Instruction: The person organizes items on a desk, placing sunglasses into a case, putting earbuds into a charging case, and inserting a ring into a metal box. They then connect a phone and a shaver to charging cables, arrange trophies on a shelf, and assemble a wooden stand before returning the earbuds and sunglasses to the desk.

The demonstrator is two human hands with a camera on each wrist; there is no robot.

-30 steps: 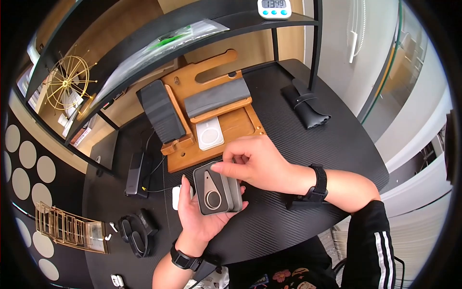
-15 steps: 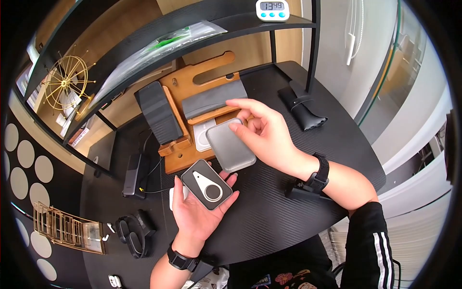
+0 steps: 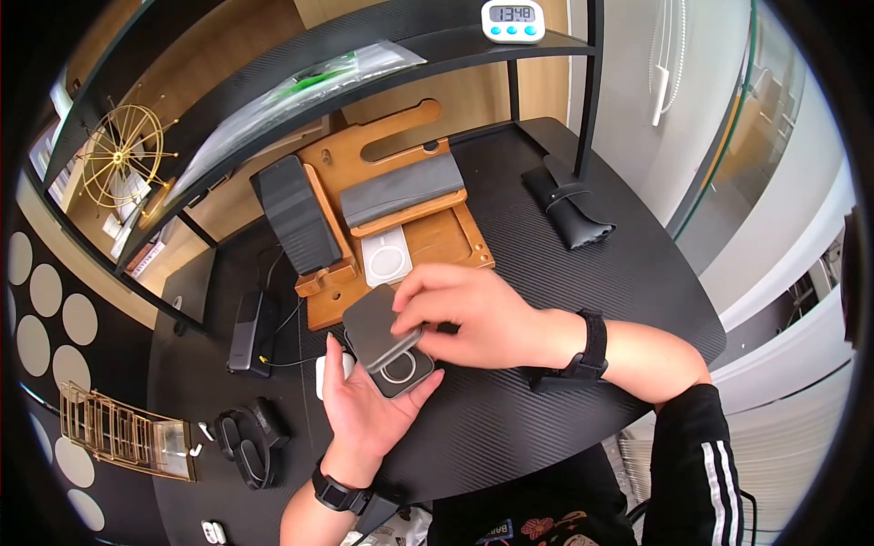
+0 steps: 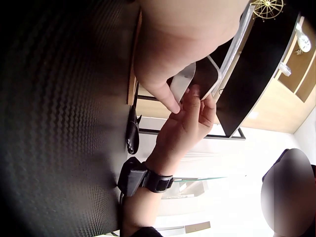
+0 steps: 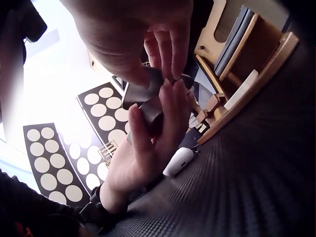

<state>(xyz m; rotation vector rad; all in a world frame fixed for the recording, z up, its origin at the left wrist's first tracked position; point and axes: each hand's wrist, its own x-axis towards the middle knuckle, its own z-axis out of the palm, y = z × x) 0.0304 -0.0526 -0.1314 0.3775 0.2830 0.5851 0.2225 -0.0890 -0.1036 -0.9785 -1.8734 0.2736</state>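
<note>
My left hand holds the lower half of a small grey metal tin, palm up, thumb on one side and fingers round the other. Inside, on a dark lining, part of a silver ring-ended metal piece shows; its narrow end is hidden under the lid. Above it my right hand pinches the flat grey lid by its right edge. The lid is tilted over the tin, covering its upper part. In the left wrist view, the right hand's fingertips grip the lid's edge.
Behind the hands stands a wooden stand with a phone, a grey case and a white charger. A white case lies beside the left thumb. A black pouch, power bank and black strap are on the desk.
The right hand lifted the lid off the tin, up and to the right, uncovering the metal piece. Now the lid is back over the tin, tilted. The left hand kept its hold.
</note>
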